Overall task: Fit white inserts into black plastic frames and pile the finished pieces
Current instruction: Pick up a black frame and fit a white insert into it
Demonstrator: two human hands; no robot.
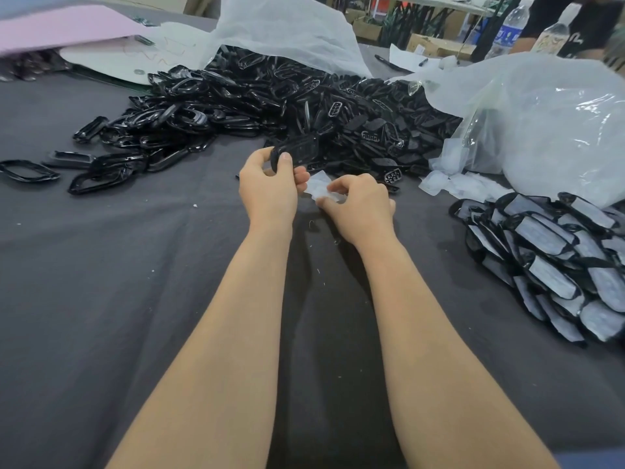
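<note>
At frame centre, the left hand (pixel 267 187) gripped a black frame (pixel 297 152); just right, the right hand (pixel 360 206) pinched a white insert (pixel 321 187).

The left forearm (pixel 216 333) and right forearm (pixel 439 333) fill the lower middle of the frame, both bare right to the bottom edge. The left hand (pixel 267 192) and right hand (pixel 360 206), at centre, are bare too. The left thumbnail (pixel 286 156) is short and plain. A blue-grey patch of cloth (pixel 592 461) shows in the lower right corner; whether it is a sleeve cannot be told.
</note>
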